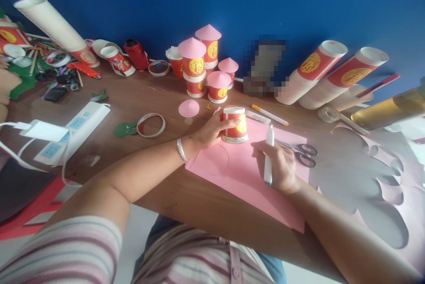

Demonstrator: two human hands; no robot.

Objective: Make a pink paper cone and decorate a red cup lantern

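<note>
Item: red-and-gold paper cup (235,125), upside down on pink paper sheets (247,182), left hand (212,128) closed in a grip around it. Item: white marker (269,155), gripped in the right hand (278,162) above the sheets. Item: scissors (300,151), at the sheets' right edge. Item: cone-topped cups (195,67), grouped on the counter (159,191) beyond.

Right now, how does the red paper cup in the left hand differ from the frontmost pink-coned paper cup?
The red paper cup in the left hand has a bare top; the frontmost pink-coned paper cup wears its cone. The held cup is gripped; the coned cup stands untouched on the table. Both show yellow emblems, wide rim down.
</note>
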